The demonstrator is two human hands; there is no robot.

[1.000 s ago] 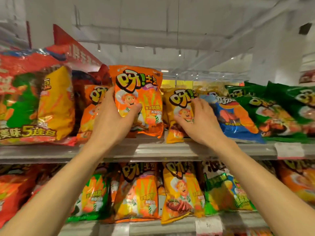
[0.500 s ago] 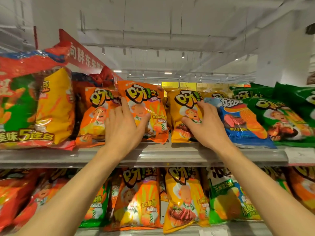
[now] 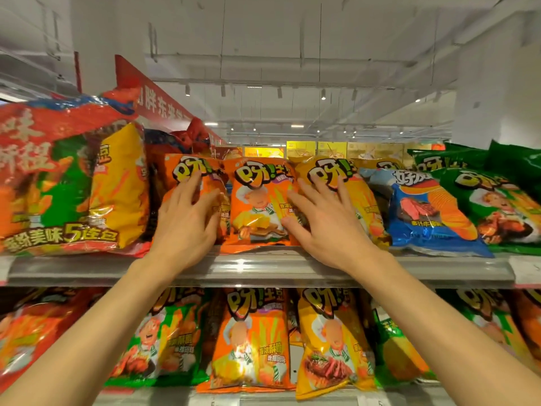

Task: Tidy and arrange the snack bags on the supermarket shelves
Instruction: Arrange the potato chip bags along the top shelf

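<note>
Head view. My left hand [image 3: 187, 221] lies flat on the left orange bag [image 3: 205, 186], fingers straight and spread, holding nothing. My right hand [image 3: 325, 221] lies the same way on the yellow bag [image 3: 360, 194], its thumb reaching toward the middle orange bag [image 3: 257, 206]. That middle bag stands between both hands at the front of the upper shelf [image 3: 263, 268], its bottom seam just behind the lip.

Handling, judged: air-filled foil, light, soft, slippery, with contents that crush. I would press with open palms on the faces or pinch the top seam, never squeeze the belly.

Orientation: all three bags stand with the long axis vertical, leaning slightly back, printed fronts toward me. The blue bag [image 3: 430, 212] beside them lies more reclined, its top tipped away to the left.
</note>
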